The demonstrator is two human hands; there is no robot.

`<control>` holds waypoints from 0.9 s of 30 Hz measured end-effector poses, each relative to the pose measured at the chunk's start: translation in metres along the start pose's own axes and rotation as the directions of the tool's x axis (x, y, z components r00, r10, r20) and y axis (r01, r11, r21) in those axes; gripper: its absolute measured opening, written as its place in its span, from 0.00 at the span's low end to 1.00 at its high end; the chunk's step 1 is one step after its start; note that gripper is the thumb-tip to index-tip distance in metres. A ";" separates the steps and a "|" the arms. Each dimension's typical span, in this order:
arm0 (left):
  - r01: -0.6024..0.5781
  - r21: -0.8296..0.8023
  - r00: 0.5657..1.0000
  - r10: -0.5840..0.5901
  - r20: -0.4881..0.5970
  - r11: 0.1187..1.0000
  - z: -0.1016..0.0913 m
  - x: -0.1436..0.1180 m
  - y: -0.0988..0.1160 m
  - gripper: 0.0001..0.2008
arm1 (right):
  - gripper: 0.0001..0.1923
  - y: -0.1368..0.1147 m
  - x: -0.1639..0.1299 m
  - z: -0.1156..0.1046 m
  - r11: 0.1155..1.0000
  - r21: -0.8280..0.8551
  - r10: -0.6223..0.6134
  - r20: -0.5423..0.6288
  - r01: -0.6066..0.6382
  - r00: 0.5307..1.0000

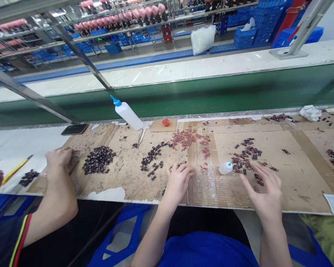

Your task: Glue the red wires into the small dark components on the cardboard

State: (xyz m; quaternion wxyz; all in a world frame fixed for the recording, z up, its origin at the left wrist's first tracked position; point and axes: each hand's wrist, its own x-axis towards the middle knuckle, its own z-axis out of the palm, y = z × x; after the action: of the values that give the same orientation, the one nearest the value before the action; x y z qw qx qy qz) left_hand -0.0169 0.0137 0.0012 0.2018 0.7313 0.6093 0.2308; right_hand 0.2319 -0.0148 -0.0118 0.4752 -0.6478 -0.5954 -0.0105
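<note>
Right hand, lower right of frame: fingers spread, flat, empty. I see nearest dark-red parts just above fingertips, white cap to upper left. Left hand, centre: fingers curled together on cardboard, contents unclear; farther from this cluster.

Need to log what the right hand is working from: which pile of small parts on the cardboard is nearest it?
The dark-and-red pile just beyond the right hand, beside the small white bottle. The red pile and black piles lie farther left.

Small dark-and-red parts are scattered flat on the cardboard, and a small white bottle is laid just beside them.
</note>
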 end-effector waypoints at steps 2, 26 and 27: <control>-0.021 0.066 0.998 0.017 0.052 0.998 0.000 -0.001 -0.005 0.09 | 0.25 0.002 0.000 0.013 0.994 -0.047 -0.098 0.071 0.101 0.993; 0.042 -0.101 0.982 -0.060 -0.180 0.994 0.045 -0.020 0.004 0.06 | 0.17 -0.020 -0.012 0.030 0.647 0.563 0.392 0.334 -0.515 0.857; 0.042 -0.107 0.983 -0.060 -0.171 0.993 0.044 -0.020 0.004 0.06 | 0.17 -0.022 -0.013 0.032 0.644 0.559 0.398 0.338 -0.522 0.853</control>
State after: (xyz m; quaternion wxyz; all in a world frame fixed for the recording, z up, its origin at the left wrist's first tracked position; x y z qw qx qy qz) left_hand 0.0089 -0.0077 -0.0341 0.1911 0.6810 0.6305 0.3197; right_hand 0.1934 -0.0080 -0.0234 0.5940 -0.5774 -0.4194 0.3714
